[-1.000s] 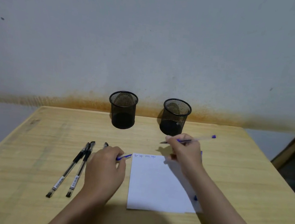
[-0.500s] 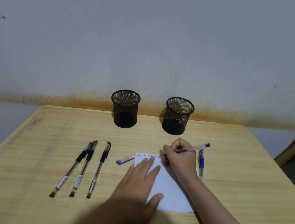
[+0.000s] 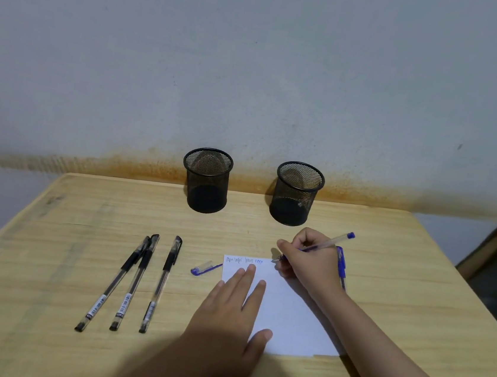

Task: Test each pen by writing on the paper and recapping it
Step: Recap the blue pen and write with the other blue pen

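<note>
A white sheet of paper [image 3: 291, 314] lies on the wooden table [image 3: 82, 219], with blue scribbles along its top edge. My right hand [image 3: 310, 263] grips an uncapped blue pen [image 3: 332, 241], tip at the paper's top right corner. My left hand [image 3: 233, 307] lies flat, fingers spread, on the paper's left half. The pen's blue cap [image 3: 204, 268] rests just left of the paper. Three capped black pens [image 3: 134, 280] lie side by side further left. Another blue pen [image 3: 342, 265] lies mostly hidden behind my right hand.
Two black mesh pen cups stand at the table's back edge by the wall, the left cup [image 3: 208, 180] and the right cup [image 3: 296, 193]. A wooden piece of furniture [image 3: 492, 262] sits off the table's right side.
My left hand let go of the blue cap, which now lies beside the paper, and moved right to press flat on the sheet. My right hand lowered the pen tip to the paper.
</note>
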The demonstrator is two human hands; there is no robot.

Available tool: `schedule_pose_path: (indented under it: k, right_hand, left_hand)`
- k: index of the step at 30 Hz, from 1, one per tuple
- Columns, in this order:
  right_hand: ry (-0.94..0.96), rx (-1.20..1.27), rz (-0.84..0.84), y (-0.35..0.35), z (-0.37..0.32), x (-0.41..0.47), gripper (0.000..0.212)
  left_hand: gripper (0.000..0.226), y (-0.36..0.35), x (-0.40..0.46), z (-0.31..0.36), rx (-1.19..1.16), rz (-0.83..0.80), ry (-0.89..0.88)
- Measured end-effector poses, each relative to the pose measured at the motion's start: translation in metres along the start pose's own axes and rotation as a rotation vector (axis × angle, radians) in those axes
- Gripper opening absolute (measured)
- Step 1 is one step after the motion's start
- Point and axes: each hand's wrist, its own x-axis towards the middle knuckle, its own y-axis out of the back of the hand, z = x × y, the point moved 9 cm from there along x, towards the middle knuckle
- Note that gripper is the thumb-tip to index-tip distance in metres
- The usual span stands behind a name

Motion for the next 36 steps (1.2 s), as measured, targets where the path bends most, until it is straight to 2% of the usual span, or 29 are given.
schedule_pose_path:
  k: [3,7,16,36]
  right_hand:
    - [0.027,0.002,0.026,-0.01,-0.001,-0.003,0.022]
    - [0.081,0.031,0.065,-0.012,-0.001,-0.007,0.032]
    - [0.046,-0.037,-0.007,-0.015,0.007,0.001,0.02]
    - [0.086,-0.069,0.066,-0.01,0.006,0.002,0.026]
  left_hand:
    - [0.064,-0.001,0.0,0.001,-0.006,-0.003,-0.003]
    - [0.063,0.0,0.0,0.001,-0.018,0.019,-0.011]
    - [0.064,0.001,0.0,0.001,-0.019,0.068,-0.018]
    - [0.064,0.002,0.0,0.001,-0.01,0.056,-0.015]
